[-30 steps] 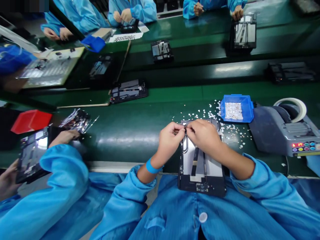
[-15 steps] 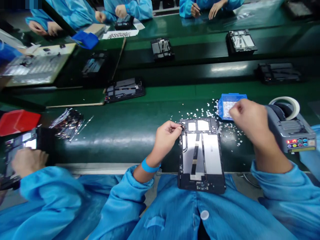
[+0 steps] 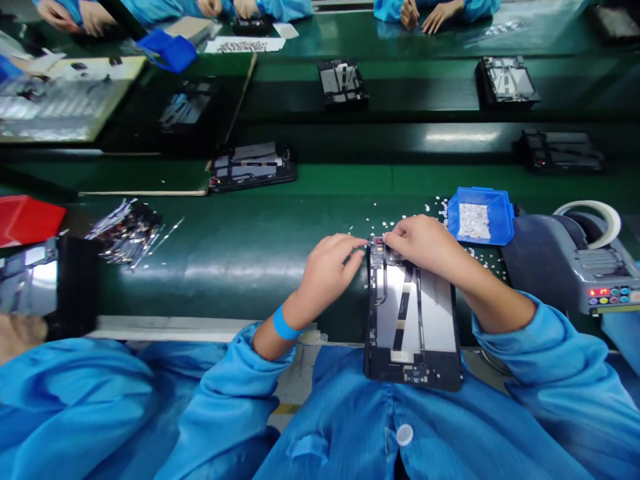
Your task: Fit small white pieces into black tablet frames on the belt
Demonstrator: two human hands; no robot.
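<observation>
An opened tablet [image 3: 436,313] with bare silver battery panels and black ribbon strips lies in front of me, its lower end over the bench edge. My left hand [image 3: 330,268], with a blue band [image 3: 286,324] at the wrist, is beside the tablet's top left corner. Its thumb and index finger are apart, and nothing shows between them. Over the tablet's top edge lies my right hand [image 3: 425,241], fingertips pinched together near the small camera parts [image 3: 379,245]. Whatever is in that pinch is hidden. Beyond it stands a blue bin [image 3: 505,217] holding small white pieces [image 3: 475,220].
A grey tape dispenser [image 3: 550,257] stands at the right. White scraps lie scattered around the tablet. To the left are a pile of shiny strips [image 3: 127,230], a red bin [image 3: 27,220] and a neighbour's hand [image 3: 20,337]. Another tablet [image 3: 255,165] rests farther back; several co-workers sit opposite.
My right hand has moved left from the blue bin to the tablet's top edge. My left thumb and index finger have parted from their pinch at the corner.
</observation>
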